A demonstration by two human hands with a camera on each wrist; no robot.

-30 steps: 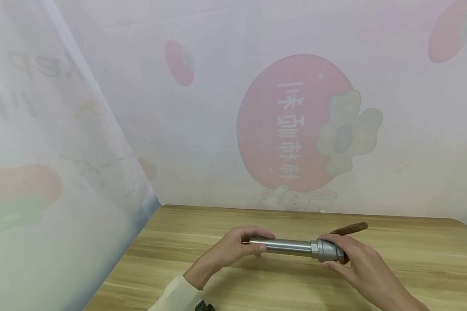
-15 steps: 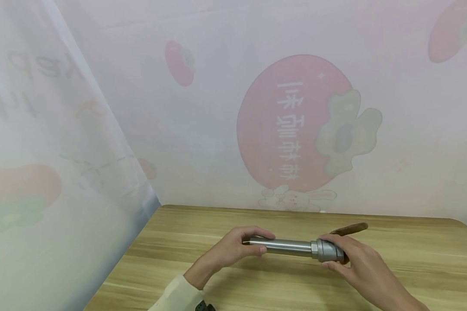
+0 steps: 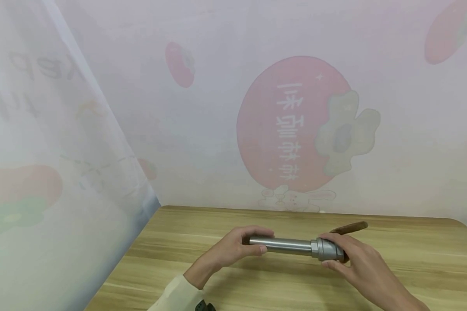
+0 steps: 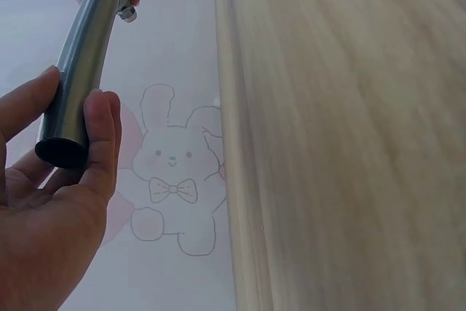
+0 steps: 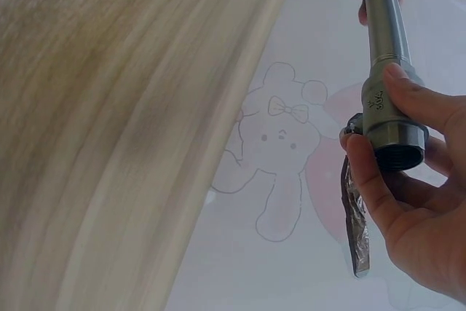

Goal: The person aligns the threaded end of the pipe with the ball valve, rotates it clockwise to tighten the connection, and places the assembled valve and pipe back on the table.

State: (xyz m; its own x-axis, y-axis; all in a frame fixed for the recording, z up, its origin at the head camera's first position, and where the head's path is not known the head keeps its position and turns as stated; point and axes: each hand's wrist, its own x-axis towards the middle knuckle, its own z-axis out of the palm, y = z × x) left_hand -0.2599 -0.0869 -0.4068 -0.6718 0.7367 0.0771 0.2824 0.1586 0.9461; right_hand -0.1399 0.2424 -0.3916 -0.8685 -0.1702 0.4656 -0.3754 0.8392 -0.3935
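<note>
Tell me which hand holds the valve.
The right hand: it grips the valve with the handle, whereas the left hand holds the plain end of the pipe.

Curtained-off wkspace, exact type unclear: wood tbl (image 3: 163, 242), bunny-print cloth (image 3: 202, 142).

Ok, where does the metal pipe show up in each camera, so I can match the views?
Head: the metal pipe is low, right of centre, between the left hand and right hand.
Left wrist: metal pipe at upper left, dark end lowest.
Right wrist: metal pipe at top, right of centre, above the valve.
Shared landmark: the printed rabbit, upright in left wrist, upside down in right wrist.
</note>
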